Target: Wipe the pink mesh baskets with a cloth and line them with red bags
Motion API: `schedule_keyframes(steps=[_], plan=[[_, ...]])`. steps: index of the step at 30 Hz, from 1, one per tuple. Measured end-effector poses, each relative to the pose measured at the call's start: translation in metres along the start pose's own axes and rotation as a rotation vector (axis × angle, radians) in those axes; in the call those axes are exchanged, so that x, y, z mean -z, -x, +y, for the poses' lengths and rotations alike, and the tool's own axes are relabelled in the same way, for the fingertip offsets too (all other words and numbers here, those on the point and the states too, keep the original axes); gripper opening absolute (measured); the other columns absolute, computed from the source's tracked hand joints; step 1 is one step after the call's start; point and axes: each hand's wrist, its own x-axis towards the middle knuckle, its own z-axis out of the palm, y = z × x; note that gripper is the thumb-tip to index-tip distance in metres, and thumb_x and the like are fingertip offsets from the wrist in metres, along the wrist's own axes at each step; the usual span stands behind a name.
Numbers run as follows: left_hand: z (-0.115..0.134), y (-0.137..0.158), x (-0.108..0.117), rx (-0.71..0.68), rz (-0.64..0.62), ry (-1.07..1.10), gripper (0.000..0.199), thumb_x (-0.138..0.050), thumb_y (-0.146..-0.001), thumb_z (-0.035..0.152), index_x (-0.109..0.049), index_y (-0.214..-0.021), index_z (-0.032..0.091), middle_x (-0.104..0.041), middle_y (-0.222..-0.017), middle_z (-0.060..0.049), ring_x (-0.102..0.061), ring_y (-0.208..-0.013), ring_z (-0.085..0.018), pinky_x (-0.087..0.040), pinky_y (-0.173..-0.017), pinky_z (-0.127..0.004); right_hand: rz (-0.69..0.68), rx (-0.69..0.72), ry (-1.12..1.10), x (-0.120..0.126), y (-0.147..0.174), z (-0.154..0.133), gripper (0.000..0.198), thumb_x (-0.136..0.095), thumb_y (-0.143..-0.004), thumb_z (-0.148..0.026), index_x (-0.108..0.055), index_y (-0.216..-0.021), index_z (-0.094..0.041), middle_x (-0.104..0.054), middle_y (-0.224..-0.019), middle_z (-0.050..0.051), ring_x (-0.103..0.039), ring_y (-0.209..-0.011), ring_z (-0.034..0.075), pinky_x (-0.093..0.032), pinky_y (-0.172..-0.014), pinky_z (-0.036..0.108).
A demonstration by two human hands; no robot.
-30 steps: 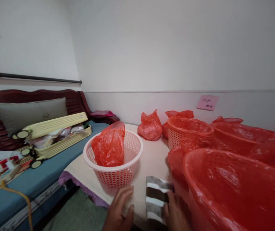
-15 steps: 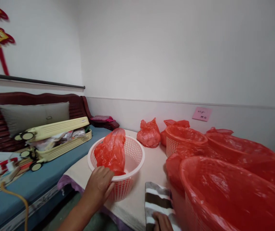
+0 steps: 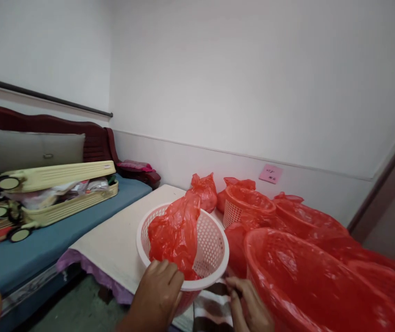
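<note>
My left hand (image 3: pixel 159 290) is closed over the near rim of a white perforated plastic basket (image 3: pixel 214 244). Inside that basket a crumpled red plastic bag (image 3: pixel 176 233) stands up above the rim. Just right of the basket, my right hand (image 3: pixel 249 304) has its fingers bent together at the edge of a striped grey, white and brown cloth (image 3: pixel 211 306). Part of the cloth is hidden behind the basket and the hand. Close by on the right is a large basket lined with a red bag (image 3: pixel 297 272).
Further red-lined baskets (image 3: pixel 251 198) and a tied red bag (image 3: pixel 206 191) stand along the wall, below a pink note (image 3: pixel 271 174). A half-open cream suitcase (image 3: pixel 69 184) lies on a blue-covered seat (image 3: pixel 128 189) at left. The pale table cover (image 3: pixel 114 240) has a purple edge.
The view has turned right and down. My left hand keeps hold of the rim, and the basket now covers part of the striped cloth. My right hand has come up toward the basket.
</note>
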Motion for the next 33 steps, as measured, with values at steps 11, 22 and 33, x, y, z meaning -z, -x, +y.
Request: schedule_keyframes(steps=[11, 22, 33], plan=[[0.004, -0.001, -0.005, 0.032, 0.101, 0.003, 0.012, -0.056, -0.079, 0.011, -0.053, -0.074, 0.022, -0.058, -0.071, -0.001, -0.047, -0.067, -0.023, -0.029, -0.064, -0.037, -0.531, 0.441, 0.329, -0.086, -0.157, -0.094, 0.058, -0.038, -0.08, -0.001, -0.04, -0.134, -0.021, -0.043, -0.137, 0.012, -0.057, -0.106, 0.019, -0.049, -0.082, 0.032], [0.005, -0.002, -0.008, 0.051, 0.097, 0.006, 0.011, -0.059, -0.081, 0.017, -0.052, -0.073, 0.022, -0.056, -0.071, -0.001, -0.046, -0.067, -0.022, -0.027, -0.063, -0.037, -0.628, 0.35, 0.505, -0.113, -0.181, -0.057, 0.006, -0.052, -0.08, -0.016, -0.058, -0.082, -0.016, -0.06, -0.088, 0.006, -0.057, -0.075, 0.016, -0.041, -0.066, 0.026], [0.013, -0.014, -0.013, 0.076, 0.059, 0.009, 0.011, -0.051, -0.087, 0.019, -0.057, -0.077, 0.021, -0.06, -0.073, -0.003, -0.049, -0.07, -0.025, -0.035, -0.067, -0.04, -0.265, 0.504, 0.253, -0.01, -0.101, -0.046, 0.027, -0.044, -0.077, -0.003, -0.055, -0.099, -0.016, -0.056, -0.1, 0.01, -0.054, -0.095, 0.022, -0.048, -0.082, 0.034]])
